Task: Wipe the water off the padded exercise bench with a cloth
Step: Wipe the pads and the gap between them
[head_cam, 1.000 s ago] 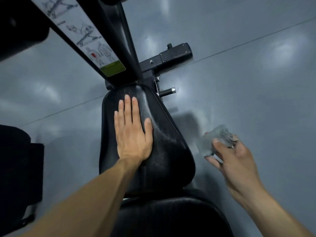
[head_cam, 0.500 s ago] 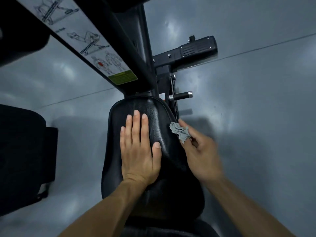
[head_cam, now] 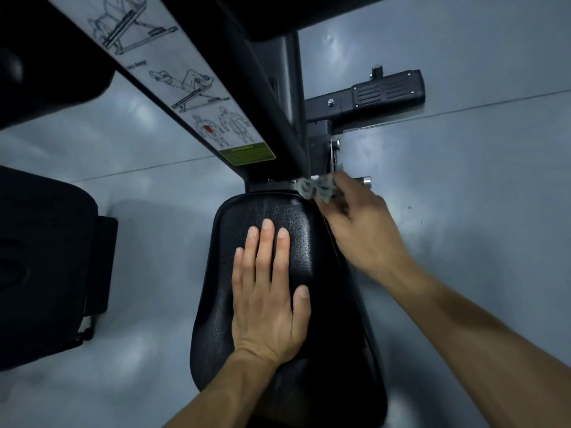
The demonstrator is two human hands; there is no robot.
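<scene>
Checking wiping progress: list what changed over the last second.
The right hand, gripping the grey cloth, swung in from beside the bench to the black pad's far right corner by the frame. The left hand stayed pressed flat on the pad.

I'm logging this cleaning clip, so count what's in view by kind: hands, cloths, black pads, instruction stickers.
Hands: 2, left hand, right hand
Cloths: 1, cloth
Black pads: 2, bench pad, side pad
Instruction stickers: 1, sticker
Total: 6
</scene>
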